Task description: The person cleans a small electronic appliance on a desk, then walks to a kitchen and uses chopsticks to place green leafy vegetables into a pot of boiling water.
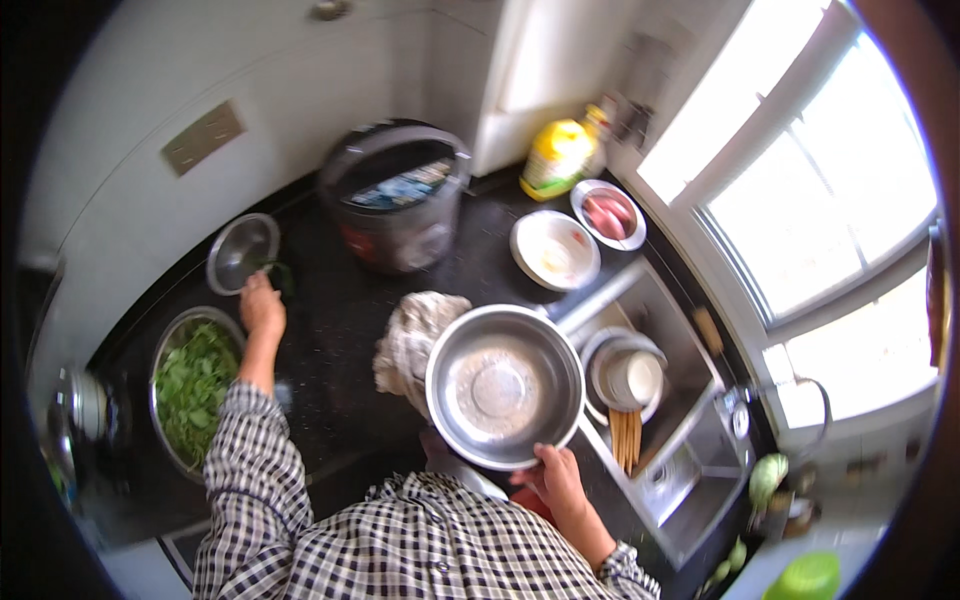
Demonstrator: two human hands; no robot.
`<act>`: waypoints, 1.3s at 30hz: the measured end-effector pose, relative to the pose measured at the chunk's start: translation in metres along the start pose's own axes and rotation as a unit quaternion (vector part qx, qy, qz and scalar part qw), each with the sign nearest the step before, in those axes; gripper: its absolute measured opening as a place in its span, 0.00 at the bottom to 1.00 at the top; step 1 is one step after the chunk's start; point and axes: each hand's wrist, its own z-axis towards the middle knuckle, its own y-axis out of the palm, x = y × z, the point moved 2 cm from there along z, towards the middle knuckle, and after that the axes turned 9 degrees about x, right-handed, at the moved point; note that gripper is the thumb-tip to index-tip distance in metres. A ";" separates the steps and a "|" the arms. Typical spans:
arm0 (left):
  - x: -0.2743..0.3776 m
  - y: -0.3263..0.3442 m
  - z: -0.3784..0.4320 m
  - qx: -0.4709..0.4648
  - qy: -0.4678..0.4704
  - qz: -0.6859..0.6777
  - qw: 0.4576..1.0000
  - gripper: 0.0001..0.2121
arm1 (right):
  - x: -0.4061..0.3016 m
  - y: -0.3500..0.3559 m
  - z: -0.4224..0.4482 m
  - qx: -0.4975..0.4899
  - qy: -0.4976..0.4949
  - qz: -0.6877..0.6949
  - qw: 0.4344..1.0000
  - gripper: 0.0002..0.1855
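My right hand [556,480] grips the near rim of a stainless steel basin [504,386], which is tilted towards me with wet-looking residue on its bottom. My left hand [263,309] reaches forward on the left, its fingertips at the near rim of a small metal bowl [241,247]. A dark green sprig [281,275] shows beside those fingers; blur hides whether they hold it or the rim. Below my left wrist stands a large metal bowl of leafy greens [191,386]. A crumpled cloth [417,345] lies just left of the basin.
A lidded dark bucket [401,202] stands at the back of the black counter [330,360]. White bowls [555,251], a bowl of reddish food [607,214] and a yellow jug [559,157] are back right. The steel sink [679,420] holds stacked bowls [626,375] and wooden chopsticks [625,439].
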 end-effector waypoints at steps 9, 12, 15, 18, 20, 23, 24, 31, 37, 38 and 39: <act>0.070 -0.037 -0.167 -0.062 0.272 -0.179 0.944 0.19 | 0.045 -0.115 -0.055 0.174 -0.118 0.232 0.950 0.13; 0.073 -0.048 -0.236 -0.133 0.306 -0.248 0.910 0.19 | 0.065 -0.164 -0.101 0.274 -0.156 0.309 0.897 0.11; 0.070 -0.062 -0.293 -0.170 0.339 -0.281 0.881 0.20 | 0.095 -0.226 -0.149 0.356 -0.192 0.351 0.844 0.10; 0.066 -0.076 -0.335 -0.242 0.323 -0.297 0.865 0.19 | 0.122 -0.289 -0.189 0.463 -0.204 0.409 0.759 0.10; 0.063 -0.085 -0.354 -0.248 0.333 -0.298 0.859 0.19 | 0.134 -0.334 -0.205 0.480 -0.211 0.433 0.733 0.10; 0.064 -0.093 -0.368 -0.236 0.358 -0.301 0.852 0.19 | 0.148 -0.391 -0.210 0.482 -0.238 0.458 0.708 0.10; 0.067 -0.097 -0.370 -0.239 0.355 -0.305 0.850 0.18 | 0.148 -0.403 -0.210 0.488 -0.243 0.463 0.699 0.10; 0.120 -0.100 -0.378 -0.239 0.370 -0.303 0.845 0.17 | 0.136 -0.455 -0.185 0.497 -0.261 0.493 0.665 0.12; 0.196 -0.089 -0.394 -0.257 0.401 -0.318 0.820 0.17 | 0.135 -0.503 -0.160 0.495 -0.300 0.501 0.644 0.15; 0.207 -0.089 -0.397 -0.262 0.404 -0.317 0.817 0.17 | 0.135 -0.513 -0.153 0.468 -0.284 0.529 0.649 0.21; 0.220 -0.090 -0.397 -0.266 0.408 -0.317 0.814 0.16 | 0.135 -0.518 -0.150 0.361 -0.195 0.587 0.698 0.25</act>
